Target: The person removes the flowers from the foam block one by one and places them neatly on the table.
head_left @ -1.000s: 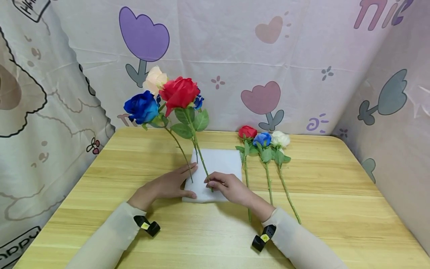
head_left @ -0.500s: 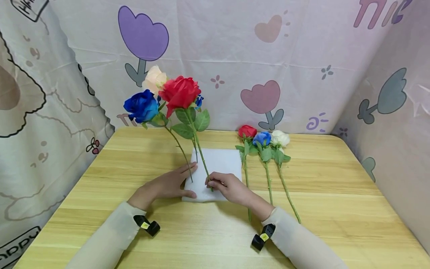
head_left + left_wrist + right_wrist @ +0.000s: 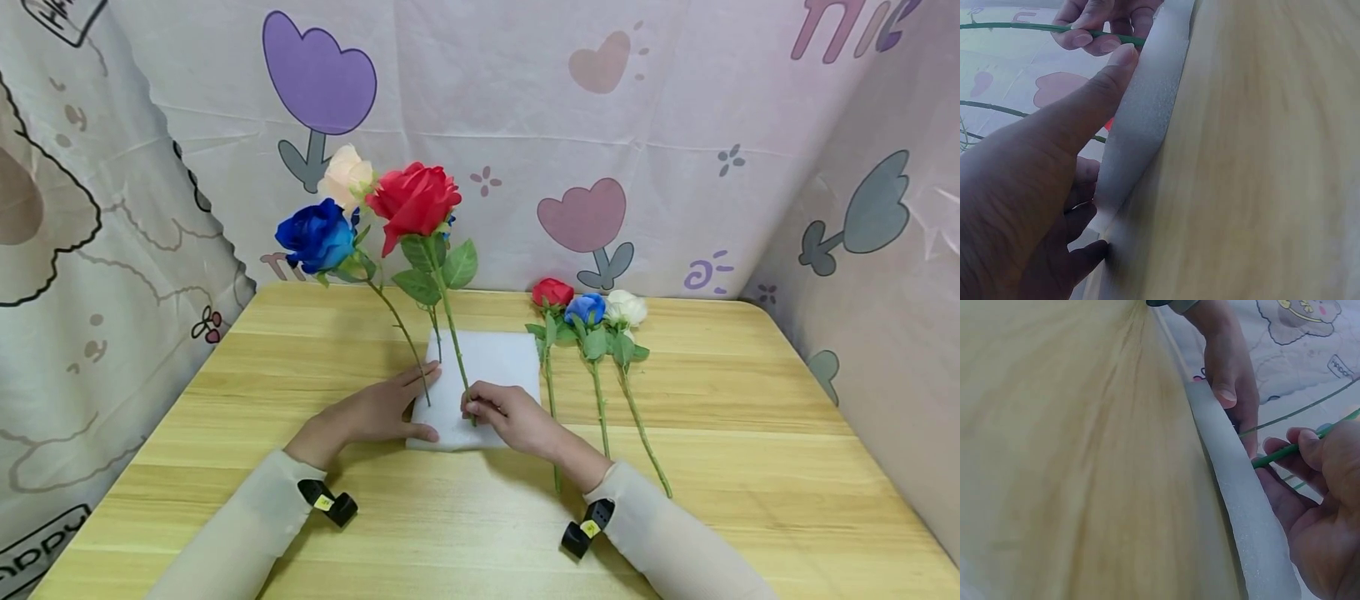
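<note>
A white foam block lies on the table. My left hand rests against its left side, thumb and fingers spread along the edge. With my right hand I pinch the red rose low on its green stem; the stem's lower end meets the block's top, and how deep it goes is hidden. A blue rose stands tilted left, its stem ending at the block beside my left fingers. Behind it a cream rose stands higher. Part of another blue bloom shows behind the red rose.
On the table right of the block lie a red rose, a blue rose and a white rose, stems toward me. The wooden table meets a printed cloth at the back and sides.
The red rose's bloom has shifted right and slightly up, its stem standing a little more upright. My right fingers have moved very slightly right. My left hand and the other roses stay put.
</note>
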{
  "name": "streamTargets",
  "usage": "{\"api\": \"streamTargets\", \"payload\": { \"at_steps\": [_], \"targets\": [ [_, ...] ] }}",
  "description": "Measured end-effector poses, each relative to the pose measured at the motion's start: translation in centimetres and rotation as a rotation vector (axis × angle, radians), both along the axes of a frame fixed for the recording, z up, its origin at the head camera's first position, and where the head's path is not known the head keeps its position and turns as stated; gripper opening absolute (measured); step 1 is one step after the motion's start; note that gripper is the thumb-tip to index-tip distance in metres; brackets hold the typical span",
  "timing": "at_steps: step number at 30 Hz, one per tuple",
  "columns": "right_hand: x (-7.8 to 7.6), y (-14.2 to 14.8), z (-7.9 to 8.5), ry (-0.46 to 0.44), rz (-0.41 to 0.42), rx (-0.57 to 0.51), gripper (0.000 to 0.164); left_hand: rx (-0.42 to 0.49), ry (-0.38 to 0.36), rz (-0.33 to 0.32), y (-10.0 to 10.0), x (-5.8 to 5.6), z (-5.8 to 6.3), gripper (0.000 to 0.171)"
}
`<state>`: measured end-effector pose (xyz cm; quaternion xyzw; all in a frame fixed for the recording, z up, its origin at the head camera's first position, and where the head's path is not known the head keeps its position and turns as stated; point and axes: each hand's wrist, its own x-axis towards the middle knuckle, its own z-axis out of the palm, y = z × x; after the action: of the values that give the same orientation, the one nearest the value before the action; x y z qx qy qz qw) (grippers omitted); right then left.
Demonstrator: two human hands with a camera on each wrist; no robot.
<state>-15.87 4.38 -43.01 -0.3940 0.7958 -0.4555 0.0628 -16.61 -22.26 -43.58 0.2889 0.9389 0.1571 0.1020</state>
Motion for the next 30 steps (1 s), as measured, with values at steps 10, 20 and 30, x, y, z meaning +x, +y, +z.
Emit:
{"api": "streamTargets", "payload": {
  "at_steps": [10, 20, 30],
  "targets": [
    [0.1, 0.0, 0.4, -0.077, 0.006, -0.058, 0.015, 0.001, 0.013, -0.01, 0.1, 0.2, 0.4, 0.107],
    [0.1, 0.1, 1.2, -0.153, -0.016, -0.101, 0.015, 0.017, 0.031, -0.016, 0.0, 0.2, 0.3, 0.108],
    [0.1, 0.3, 1.3, -0.116, -0.012, -0.1, 0.015, 0.001, 0.012, -0.008, 0.0, 0.0, 0.1, 0.109]
  ]
}}
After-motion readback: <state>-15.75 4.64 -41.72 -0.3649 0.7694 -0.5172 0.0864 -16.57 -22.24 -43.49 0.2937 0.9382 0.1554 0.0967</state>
